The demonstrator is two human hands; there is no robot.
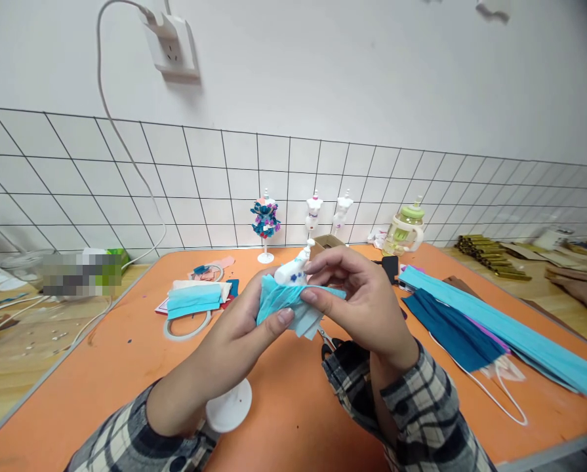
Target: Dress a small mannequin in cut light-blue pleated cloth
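Note:
Both hands hold a small white mannequin (289, 272) with blue star marks, tilted to the right, above the middle of the table. Light-blue pleated fabric (283, 298) is wrapped around its lower part. My left hand (246, 328) grips the mannequin and fabric from below, thumb pressed on the cloth. With thumb and fingers, my right hand (362, 298) pinches the fabric's right edge. Below my left wrist shows the white round base (229, 406). Scissors (328, 342) with black handles lie partly hidden behind my right sleeve.
A decorated mannequin (265, 219) and two bare ones (314, 213) stand along the wall. Fabric pieces (195, 300) and a tape roll (187, 334) lie left. On the right are a long light-blue strip (500, 331), a dark-blue piece (453, 331) and a green-lidded bottle (405, 231).

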